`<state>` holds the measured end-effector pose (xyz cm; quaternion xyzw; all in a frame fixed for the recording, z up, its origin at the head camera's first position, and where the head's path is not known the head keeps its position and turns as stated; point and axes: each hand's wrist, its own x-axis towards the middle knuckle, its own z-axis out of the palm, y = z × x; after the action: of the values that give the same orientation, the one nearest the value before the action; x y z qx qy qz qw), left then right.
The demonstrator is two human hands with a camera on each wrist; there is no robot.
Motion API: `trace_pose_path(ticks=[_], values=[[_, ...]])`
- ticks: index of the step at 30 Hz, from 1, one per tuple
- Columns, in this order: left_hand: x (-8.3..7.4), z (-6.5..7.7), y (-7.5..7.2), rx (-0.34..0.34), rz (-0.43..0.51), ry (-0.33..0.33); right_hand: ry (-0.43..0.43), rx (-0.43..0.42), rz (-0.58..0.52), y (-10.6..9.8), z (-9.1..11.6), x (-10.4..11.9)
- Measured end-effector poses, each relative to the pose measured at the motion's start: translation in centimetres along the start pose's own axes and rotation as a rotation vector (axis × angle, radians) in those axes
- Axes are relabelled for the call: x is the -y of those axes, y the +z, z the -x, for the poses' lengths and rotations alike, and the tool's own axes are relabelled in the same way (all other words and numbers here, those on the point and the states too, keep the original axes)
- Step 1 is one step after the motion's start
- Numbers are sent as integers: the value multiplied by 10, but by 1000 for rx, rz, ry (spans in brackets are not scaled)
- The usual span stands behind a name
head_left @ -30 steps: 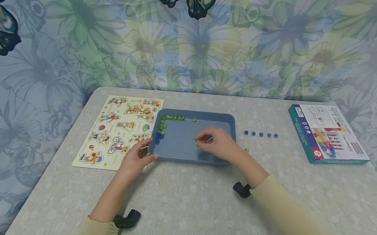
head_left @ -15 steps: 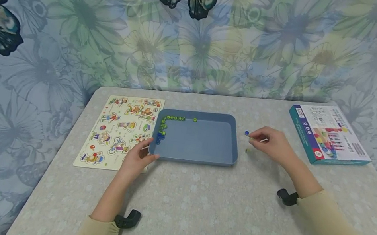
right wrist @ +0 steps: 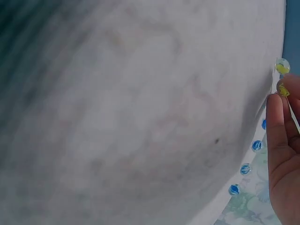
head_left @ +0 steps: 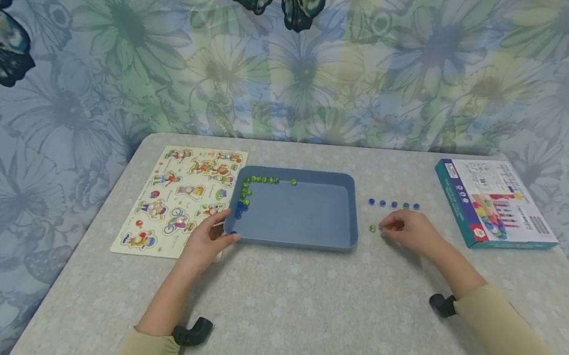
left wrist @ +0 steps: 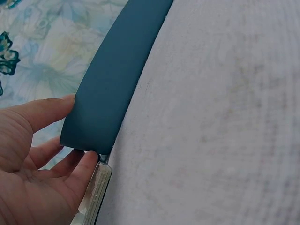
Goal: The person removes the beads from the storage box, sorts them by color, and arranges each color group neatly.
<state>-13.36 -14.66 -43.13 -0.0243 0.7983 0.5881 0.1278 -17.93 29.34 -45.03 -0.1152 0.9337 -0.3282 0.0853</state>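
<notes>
My right hand [head_left: 410,231] pinches a clear marble with a yellow-green swirl [right wrist: 284,90] between thumb and fingers, low over the table right of the tray. Just beside it, another yellow-green marble [head_left: 372,229] lies on the table. Behind the hand runs a row of several blue marbles [head_left: 394,204]. My left hand [head_left: 205,242] holds the near left corner of the blue-grey tray [head_left: 297,239], thumb on the near side and fingers on the left side. Inside the tray, several green marbles [head_left: 264,179] line the far left edges, with blue marbles [head_left: 241,206] below them.
A cream puzzle board [head_left: 177,205] with printed figures lies left of the tray, partly under the left hand. A flat printed box [head_left: 499,204] lies at the right rear. The patterned wall [head_left: 303,83] borders the table's back edge.
From over the tray, my right hand has moved right to the table, first by the blue row, then nearer to me beside the lone yellow-green marble. The left hand stays at the tray corner.
</notes>
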Motion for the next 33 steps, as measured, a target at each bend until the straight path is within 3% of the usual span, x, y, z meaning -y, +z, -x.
trace_pose_path(ticks=[10, 33], values=[[23, -11, -1, -12, -14, 33, 34, 8, 10, 6, -6, 4], [25, -13, -2, -10, -20, 30, 48, 1, 18, 6, -4, 2]])
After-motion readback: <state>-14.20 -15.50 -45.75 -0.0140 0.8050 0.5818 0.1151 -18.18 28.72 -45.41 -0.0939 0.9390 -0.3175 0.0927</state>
